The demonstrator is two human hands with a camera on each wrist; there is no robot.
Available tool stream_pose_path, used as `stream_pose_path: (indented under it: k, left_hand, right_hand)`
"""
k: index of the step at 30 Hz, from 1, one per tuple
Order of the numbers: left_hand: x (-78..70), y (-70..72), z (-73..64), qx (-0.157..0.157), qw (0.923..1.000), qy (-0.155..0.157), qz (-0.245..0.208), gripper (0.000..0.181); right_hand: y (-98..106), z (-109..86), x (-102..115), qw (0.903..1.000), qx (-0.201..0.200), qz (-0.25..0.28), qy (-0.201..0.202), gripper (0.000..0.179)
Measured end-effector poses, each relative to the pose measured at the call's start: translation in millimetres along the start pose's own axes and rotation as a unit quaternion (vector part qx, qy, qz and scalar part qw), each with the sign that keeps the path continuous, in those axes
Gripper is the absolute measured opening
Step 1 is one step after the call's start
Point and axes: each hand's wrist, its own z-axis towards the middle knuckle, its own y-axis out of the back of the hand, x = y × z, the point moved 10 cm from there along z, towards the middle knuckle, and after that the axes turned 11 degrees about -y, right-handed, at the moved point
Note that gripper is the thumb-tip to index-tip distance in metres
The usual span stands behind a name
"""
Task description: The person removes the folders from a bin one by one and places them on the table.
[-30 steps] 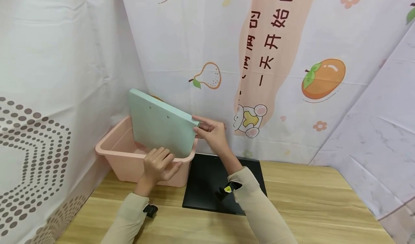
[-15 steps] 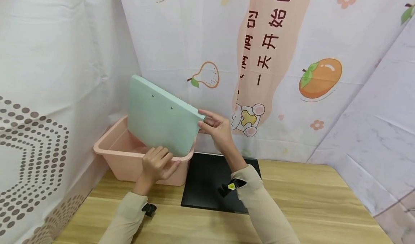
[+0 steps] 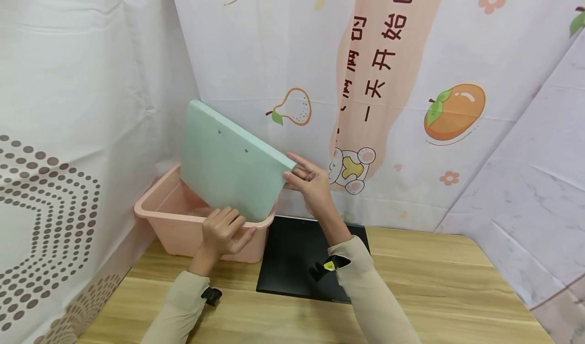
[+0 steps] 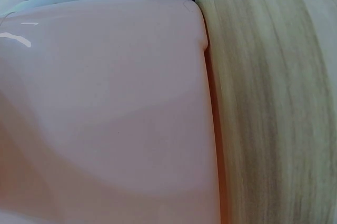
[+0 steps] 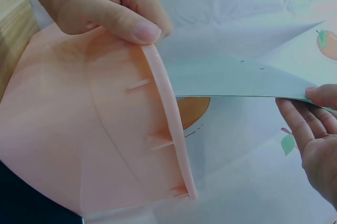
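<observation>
A mint-green file folder (image 3: 233, 166) with two small rivets near its spine stands tilted in the pink plastic tub (image 3: 178, 235), its lower part hidden behind the near rim. My right hand (image 3: 315, 186) pinches the folder's right upper corner between thumb and fingers; in the right wrist view the same hand (image 5: 321, 150) holds the folder's edge. My left hand (image 3: 224, 232) grips the tub's near rim, fingers curled over it and thumb outside. The left wrist view shows the tub's outer wall (image 4: 116, 103) close up, with no hand visible there.
A flat black panel (image 3: 297, 262) lies on the wooden table (image 3: 425, 278) right of the tub, partly under my right forearm. A printed fabric curtain (image 3: 274, 49) rises behind the tub, and another (image 3: 109, 105) stands at its left.
My right hand has moved up and to the right with the folder, which stands higher out of the tub than before. My left hand has stayed on the rim.
</observation>
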Motion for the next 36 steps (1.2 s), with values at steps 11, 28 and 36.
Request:
stream_pose_path:
  k: [11,28,36]
  left_hand:
    - [-0.1,-1.8,-1.1,-0.002,1.0,0.0,0.0,0.046]
    - [-1.0,-0.3,2.3,-0.012,0.9999,0.0,-0.001,0.048]
    - [-1.2,-1.3,0.8,-0.011,0.9999,0.002,-0.002,0.048]
  right_hand:
    - [10,-1.6,6,0.9998,0.002,0.006,0.017,0.044]
    - [-2,-3.0,11,0.999,0.031,0.001,0.031,0.042]
    - [-1,-2.5,8,0.9996,0.019,0.005,0.02,0.041]
